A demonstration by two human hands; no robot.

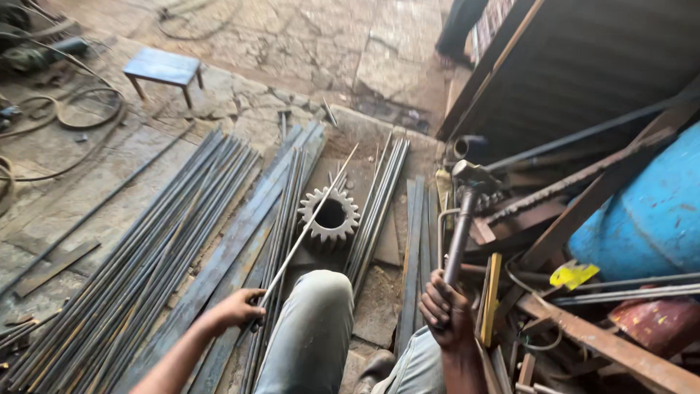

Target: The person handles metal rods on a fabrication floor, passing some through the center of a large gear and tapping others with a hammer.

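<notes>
My left hand point(235, 309) grips the near end of a thin steel rod point(310, 219) that slants up and away across a large toothed gear point(329, 216) lying flat on the ground. In my right hand point(446, 312) is the metal-pipe handle of a hammer point(464, 219), held upright with its head point(474, 176) raised above the gear's right side. My knee in grey trousers point(315, 321) sits between the two hands.
Long steel bars and flat strips point(168, 255) lie in bundles on the stone floor at left and around the gear. A small blue stool point(163, 70) stands far left. Scrap metal, angle iron and a blue drum point(642, 219) crowd the right.
</notes>
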